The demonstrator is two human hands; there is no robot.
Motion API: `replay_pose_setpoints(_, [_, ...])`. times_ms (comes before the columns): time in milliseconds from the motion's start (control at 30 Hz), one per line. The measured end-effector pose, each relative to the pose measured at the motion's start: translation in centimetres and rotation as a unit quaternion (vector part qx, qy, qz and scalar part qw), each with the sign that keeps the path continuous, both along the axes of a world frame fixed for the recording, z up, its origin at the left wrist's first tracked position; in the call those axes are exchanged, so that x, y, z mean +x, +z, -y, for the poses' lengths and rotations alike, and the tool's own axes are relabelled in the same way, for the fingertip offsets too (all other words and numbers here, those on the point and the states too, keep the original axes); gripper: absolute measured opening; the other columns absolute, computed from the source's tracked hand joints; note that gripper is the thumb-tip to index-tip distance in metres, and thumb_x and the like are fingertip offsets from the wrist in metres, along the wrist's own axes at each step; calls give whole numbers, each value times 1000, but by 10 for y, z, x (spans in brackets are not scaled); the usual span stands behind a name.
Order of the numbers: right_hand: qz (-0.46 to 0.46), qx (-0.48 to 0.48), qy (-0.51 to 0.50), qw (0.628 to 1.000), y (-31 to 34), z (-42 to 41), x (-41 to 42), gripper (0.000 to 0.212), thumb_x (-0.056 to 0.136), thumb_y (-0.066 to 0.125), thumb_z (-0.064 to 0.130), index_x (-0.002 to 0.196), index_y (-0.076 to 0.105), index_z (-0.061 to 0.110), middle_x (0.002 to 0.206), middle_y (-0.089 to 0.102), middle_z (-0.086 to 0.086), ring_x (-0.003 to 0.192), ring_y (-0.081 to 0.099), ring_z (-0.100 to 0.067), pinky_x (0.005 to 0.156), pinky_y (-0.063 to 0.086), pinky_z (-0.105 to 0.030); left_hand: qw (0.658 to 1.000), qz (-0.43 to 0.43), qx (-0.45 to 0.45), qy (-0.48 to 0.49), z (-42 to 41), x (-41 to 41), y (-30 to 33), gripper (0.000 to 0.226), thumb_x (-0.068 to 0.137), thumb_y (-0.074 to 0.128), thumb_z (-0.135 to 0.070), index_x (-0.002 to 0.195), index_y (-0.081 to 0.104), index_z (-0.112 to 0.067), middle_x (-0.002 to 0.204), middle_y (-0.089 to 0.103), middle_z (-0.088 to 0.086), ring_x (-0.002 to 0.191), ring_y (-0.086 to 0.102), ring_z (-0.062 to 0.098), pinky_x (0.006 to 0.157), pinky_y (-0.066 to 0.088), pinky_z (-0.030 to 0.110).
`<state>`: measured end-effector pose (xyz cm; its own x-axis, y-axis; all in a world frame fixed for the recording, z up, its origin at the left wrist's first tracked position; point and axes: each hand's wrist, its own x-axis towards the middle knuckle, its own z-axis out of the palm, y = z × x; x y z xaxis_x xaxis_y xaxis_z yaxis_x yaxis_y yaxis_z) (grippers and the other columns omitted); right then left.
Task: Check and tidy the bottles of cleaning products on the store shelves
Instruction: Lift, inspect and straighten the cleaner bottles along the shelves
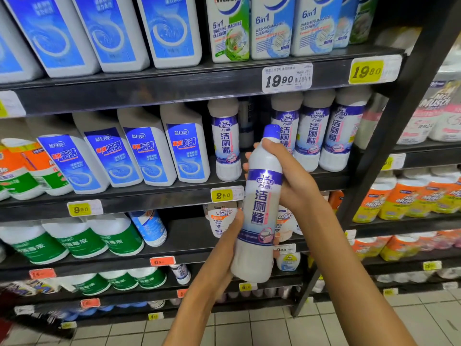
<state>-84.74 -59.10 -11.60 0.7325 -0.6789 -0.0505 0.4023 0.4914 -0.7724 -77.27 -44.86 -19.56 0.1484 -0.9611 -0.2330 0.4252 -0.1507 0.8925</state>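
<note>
Upright — bottle (pixel 259 211) between both hands' fingers (pixel 270 148)

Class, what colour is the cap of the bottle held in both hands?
Purple-blue; the cap tops the white bottle, shown best in the head view.

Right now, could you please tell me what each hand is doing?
Left hand: holds the lower part of the white bottle.
Right hand: grips the same bottle just below its purple cap.
</note>
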Motion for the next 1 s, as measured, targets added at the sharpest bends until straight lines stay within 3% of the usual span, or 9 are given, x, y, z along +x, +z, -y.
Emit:
replay_pose_setpoints(167, [-60, -40, 20, 997, 6, 0, 2, 35, 72, 70, 37, 97, 62, 14, 85, 72, -12, 75, 70, -21, 64, 58, -34, 992, -126, 9, 12, -1, -8, 4, 71, 75, 49, -67, 112, 64, -7, 84, 68, 19, 67, 66, 27, 60, 56, 36])
replay_pose_setpoints(267, [-14, 58, 61, 996, 4, -1, 0, 43, 73, 69, 32, 109, 61, 10, 98, 72, -14, 84, 71, -24, 74, 59, -42, 974, -221, 6, -37, -5, -4, 10, 74, 76, 52, -68, 108, 67, -3, 81, 66, 19, 63, 65, 29, 59, 55, 35])
replay_pose_setpoints(333, [31, 129, 81, 988, -2, -3, 3, 50, 71, 69, 31, 113, 59, 7, 106, 70, -18, 90, 69, -28, 80, 57, -45, 961, -265, 2, -73, -7, -6, 16, 77, 77, 53, -66, 113, 63, 1, 84, 66, 20, 66, 65, 31, 61, 55, 37])
replay_pose_setpoints(467, [28, 190, 66, 979, -7, -5, 12, 44, 82, 67, 36, 112, 54, 6, 86, 65, -13, 73, 65, -22, 73, 57, -34, 946, -300, -36, -119, -15, -10, 25, 72, 87, 43, -61, 117, 62, 1, 99, 67, 23, 84, 68, 34, 75, 56, 46])
replay_pose_setpoints(633, [-9, 268, 89, 959, -10, -6, 13, 46, 81, 69, 40, 111, 57, 7, 84, 65, -14, 67, 66, -26, 71, 56, -35, 915, -364, -83, -152, -19, -11, 41, 69, 79, 68, -44, 123, 55, 8, 108, 63, 31, 95, 65, 46, 79, 55, 55])
replay_pose_setpoints(733, [-7, 283, 86, 955, -10, -6, 14, 48, 80, 70, 39, 112, 57, 5, 87, 65, -15, 76, 64, -25, 74, 55, -36, 901, -392, -89, -164, -18, -10, 39, 70, 83, 62, -44, 129, 50, 8, 113, 61, 32, 100, 62, 47, 83, 53, 57])
replay_pose_setpoints(800, [-13, 251, 79, 965, -9, -2, 14, 47, 80, 70, 39, 112, 57, 7, 88, 64, -14, 78, 64, -24, 78, 55, -35, 910, -368, -80, -172, -18, -10, 39, 68, 85, 61, -44, 131, 49, 5, 118, 61, 29, 105, 62, 43, 91, 50, 56])
replay_pose_setpoints(933, [-16, 155, 66, 986, 6, 9, 10, 51, 70, 76, 33, 110, 56, 9, 84, 66, -14, 72, 66, -24, 73, 58, -36, 981, -188, -47, -27, -10, -8, 29, 59, 89, 56, -43, 136, 47, -8, 125, 62, 18, 109, 62, 32, 97, 47, 53])
replay_pose_setpoints(1000, [-48, 84, 47, 994, 12, 11, 10, 53, 65, 78, 34, 108, 59, 9, 86, 69, -14, 75, 67, -24, 75, 58, -38, 997, -74, -39, -1, -7, -11, 32, 60, 83, 57, -52, 129, 54, -13, 119, 66, 14, 105, 66, 27, 86, 55, 43])
